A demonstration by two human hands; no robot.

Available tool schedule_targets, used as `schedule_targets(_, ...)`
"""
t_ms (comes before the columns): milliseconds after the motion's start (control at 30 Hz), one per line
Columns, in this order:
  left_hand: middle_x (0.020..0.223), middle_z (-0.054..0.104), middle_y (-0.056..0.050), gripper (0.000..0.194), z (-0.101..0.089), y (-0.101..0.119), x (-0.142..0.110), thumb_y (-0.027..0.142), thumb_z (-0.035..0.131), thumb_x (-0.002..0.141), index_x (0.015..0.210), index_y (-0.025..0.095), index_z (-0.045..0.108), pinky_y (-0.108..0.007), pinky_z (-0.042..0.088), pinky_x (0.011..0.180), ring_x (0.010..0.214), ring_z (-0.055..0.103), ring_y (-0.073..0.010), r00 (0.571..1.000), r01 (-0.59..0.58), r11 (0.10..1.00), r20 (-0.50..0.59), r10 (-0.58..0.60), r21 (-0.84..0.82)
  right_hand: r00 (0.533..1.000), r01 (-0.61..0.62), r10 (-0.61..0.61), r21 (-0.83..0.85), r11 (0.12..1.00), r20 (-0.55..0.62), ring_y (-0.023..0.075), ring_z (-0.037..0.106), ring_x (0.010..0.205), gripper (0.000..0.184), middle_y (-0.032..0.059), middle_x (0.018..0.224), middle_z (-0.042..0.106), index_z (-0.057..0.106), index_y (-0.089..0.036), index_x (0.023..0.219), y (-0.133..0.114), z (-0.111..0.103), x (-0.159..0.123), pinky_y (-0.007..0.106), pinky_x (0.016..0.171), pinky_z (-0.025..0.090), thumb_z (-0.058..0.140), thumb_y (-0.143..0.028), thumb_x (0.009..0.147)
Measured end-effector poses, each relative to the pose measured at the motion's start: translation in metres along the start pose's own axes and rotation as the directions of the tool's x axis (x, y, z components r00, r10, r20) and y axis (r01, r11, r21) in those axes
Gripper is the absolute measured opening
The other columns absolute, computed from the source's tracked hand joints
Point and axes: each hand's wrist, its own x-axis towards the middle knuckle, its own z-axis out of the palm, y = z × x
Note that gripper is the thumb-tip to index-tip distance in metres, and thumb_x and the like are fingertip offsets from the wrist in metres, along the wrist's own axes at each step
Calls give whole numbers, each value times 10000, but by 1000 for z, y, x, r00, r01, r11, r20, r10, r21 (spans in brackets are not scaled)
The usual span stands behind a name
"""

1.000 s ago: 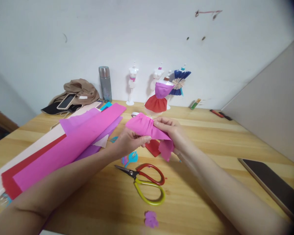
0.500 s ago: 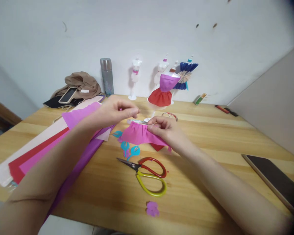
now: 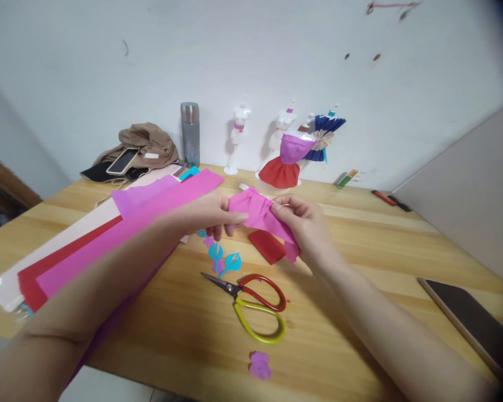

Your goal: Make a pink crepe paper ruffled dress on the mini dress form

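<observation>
A gathered strip of pink crepe paper (image 3: 262,212) is held up over the table between my two hands. My left hand (image 3: 216,215) pinches its left end, thumb on top. My right hand (image 3: 299,218) grips its right side between thumb and fingers, near the gathered top edge. A whitish strip shows behind that edge. Below lie a red paper piece (image 3: 267,247), turquoise leaf-shaped cut-outs (image 3: 233,261) and purple scraps. Nearer to me are scissors (image 3: 235,290) with one red and one yellow handle, blades closed, and a purple flower cut-out (image 3: 260,365).
Crepe paper sheets (image 3: 81,254) lie at the left under my forearm. At the back stand a thermos (image 3: 190,134), a small white dress form (image 3: 237,137) and several dressed ones, one in a red skirt (image 3: 280,172). A tablet-like device (image 3: 465,318) lies at right.
My left hand has come down from above the paper and now holds its left end. The pink paper is lifted and tilted, uncovering more of the red piece. The view has shifted slightly.
</observation>
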Motion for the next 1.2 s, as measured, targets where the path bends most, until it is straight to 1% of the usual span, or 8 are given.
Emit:
schedule_targets(100,392,518,31,311,16,1,8,247,587,869,578,138,601,-171,332,392,348,461,-69,981,195,949,27,-195,-246,999,-20,24,129,991,-33,119,501,500,301,-45,581,588,630,-219,713,0,0,1,257,485,366,832,-418,614)
schedule_targets(267,470,544,30,307,35,-2,15,239,561,878,585,145,556,-176,323,392,375,475,-66,973,195,953,-76,-218,-231,998,-67,69,246,967,-1,134,543,549,289,-23,648,627,639,-217,678,5,3,2,272,516,399,843,-406,601)
schedule_targets(400,472,503,37,307,33,-6,14,173,502,867,560,162,513,-203,334,450,411,453,-74,985,68,988,-166,-45,137,993,-120,117,281,952,28,123,509,521,285,-21,631,607,621,-211,670,7,4,2,275,513,375,824,-403,611)
schedule_targets(500,481,494,33,251,12,-6,3,160,571,782,537,167,519,-230,319,512,472,425,-88,992,-82,857,-39,118,509,993,-116,108,257,960,42,129,516,534,280,-19,634,602,620,-210,681,6,4,2,273,518,371,814,-400,614)
schedule_targets(600,443,435,30,276,-16,1,-9,148,552,760,494,173,482,-266,254,515,456,348,-97,993,-31,822,-78,91,569,995,-88,77,180,980,69,136,521,535,285,-20,632,596,607,-214,690,5,5,0,273,516,373,798,-414,624)
schedule_targets(733,606,538,4,244,-25,12,-13,214,483,851,627,160,561,-267,296,602,597,434,-117,860,-51,831,-399,319,554,987,-34,31,19,999,158,124,482,519,261,-31,609,568,606,-211,732,6,9,-5,259,502,344,760,-408,656)
schedule_targets(967,534,287,55,427,8,5,2,361,460,893,534,193,300,-260,201,512,509,295,-83,970,-237,948,5,242,212,945,215,-136,-252,944,299,128,446,558,182,-14,629,564,639,-190,755,10,10,-9,278,547,333,659,-370,735)
schedule_targets(1200,518,254,62,367,17,-2,6,244,460,843,527,195,281,-259,172,498,501,268,-72,977,-212,968,45,208,137,938,276,-176,-335,901,299,118,389,499,184,-48,556,477,643,-189,869,6,9,-14,267,497,301,635,-347,775)
